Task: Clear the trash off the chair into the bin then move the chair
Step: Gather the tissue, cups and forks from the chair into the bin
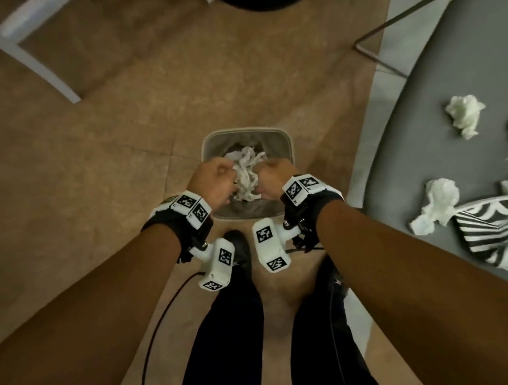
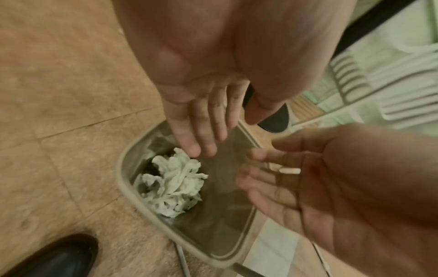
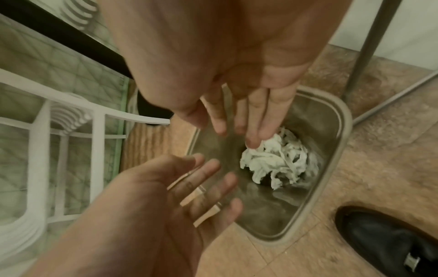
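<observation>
The tan tiled floor [image 1: 89, 167] fills most of the head view, and the grey chair seat [image 1: 449, 123] curves in from the right edge. On that seat lie crumpled white tissues [image 1: 465, 115] and a black-and-white striped paper container [image 1: 496, 223] tipped on its side, its open mouth toward the upper left. The bin [image 1: 208, 143] stands upright on the floor straight ahead of the person's feet, its rounded-rectangle mouth facing up, long axis running away from the person. Inside it sits a wad of crumpled white paper [image 2: 174, 182], toward the far side of the bin. Both forearms reach forward and down, wrists side by side over the bin's mouth. The left hand [image 2: 201, 120] hangs palm down above the rim, its fingers [image 2: 187, 140] straight, released and holding nothing. The right hand [image 3: 239, 105] faces it across a narrow gap, fingers [image 3: 254, 120] likewise extended and loose, tips just above the paper wad. A black shoe [image 3: 388, 241] stands on the floor beside the bin
</observation>
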Demonstrator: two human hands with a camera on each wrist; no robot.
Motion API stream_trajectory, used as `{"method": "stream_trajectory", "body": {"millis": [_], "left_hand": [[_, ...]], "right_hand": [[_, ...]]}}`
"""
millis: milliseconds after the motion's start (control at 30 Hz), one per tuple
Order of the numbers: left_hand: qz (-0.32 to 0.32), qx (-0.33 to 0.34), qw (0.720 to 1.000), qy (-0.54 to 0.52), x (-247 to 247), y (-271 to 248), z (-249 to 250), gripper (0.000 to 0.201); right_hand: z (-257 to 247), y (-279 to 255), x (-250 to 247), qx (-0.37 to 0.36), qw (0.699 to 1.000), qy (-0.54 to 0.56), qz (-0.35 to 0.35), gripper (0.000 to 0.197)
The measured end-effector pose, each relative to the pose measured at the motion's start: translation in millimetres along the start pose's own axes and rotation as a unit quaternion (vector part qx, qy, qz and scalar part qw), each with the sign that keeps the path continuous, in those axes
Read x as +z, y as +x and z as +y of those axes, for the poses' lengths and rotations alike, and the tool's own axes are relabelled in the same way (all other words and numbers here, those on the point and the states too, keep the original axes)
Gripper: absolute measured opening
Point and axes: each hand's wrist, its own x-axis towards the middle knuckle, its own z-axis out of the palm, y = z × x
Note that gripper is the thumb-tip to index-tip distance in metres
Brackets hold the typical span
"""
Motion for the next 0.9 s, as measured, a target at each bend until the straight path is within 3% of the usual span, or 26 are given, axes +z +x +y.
{"method": "stream_trajectory", "body": {"millis": [100,200,267,367,433,533,600,633,700,833,900], "left_hand": [[-0.001,0.063,0.995,0.083,13.1,-19.0,41.5,0.012],[0.019,0.121,0.981,0.151,34.2,-40.3,93.9,0.019],[0.034,0.188,0.957,0.219,55.0,-58.3,124.2,0.023],[-0.009,0.295,0.916,0.272,107.4,-90.2,156.2,0.028],[-0.059,0.352,0.876,0.324,150.6,-110.9,161.8,0.039],[-0.168,0.393,0.790,0.440,206.2,-132.6,150.0,0.073],[-0.187,0.399,0.742,0.506,225.5,-132.1,148.3,0.060],[-0.182,0.402,0.745,0.500,230.9,-128.6,151.9,0.045],[-0.148,0.405,0.789,0.437,237.1,-124.3,163.7,0.026],[0.001,0.440,0.833,0.336,241.1,-106.9,197.7,0.035],[0.081,0.396,0.840,0.363,246.5,-95.0,208.9,0.045]], "right_hand": [[-11.3,-22.8,-31.9,-0.038,0.999,0.008,0.018,0.031],[-23.5,-45.2,-82.3,-0.068,0.996,0.010,0.051,0.039],[-19.4,-49.2,-123.9,-0.096,0.993,0.014,0.074,0.032],[-22.3,-94.6,-192.9,-0.144,0.979,0.028,0.144,0.035],[-16.1,-131.3,-237.0,-0.169,0.967,0.055,0.183,0.027],[25.2,-161.3,-295.3,-0.173,0.957,0.085,0.215,0.023],[58.3,-173.8,-325.3,-0.178,0.953,0.084,0.231,0.024],[73.8,-177.9,-337.0,-0.177,0.951,0.088,0.236,0.024],[103.4,-187.4,-356.6,-0.163,0.953,0.096,0.237,0.023],[139.4,-200.1,-375.8,-0.158,0.952,0.113,0.236,0.022],[147.1,-204.3,-379.8,-0.162,0.949,0.117,0.242,0.021]]}}
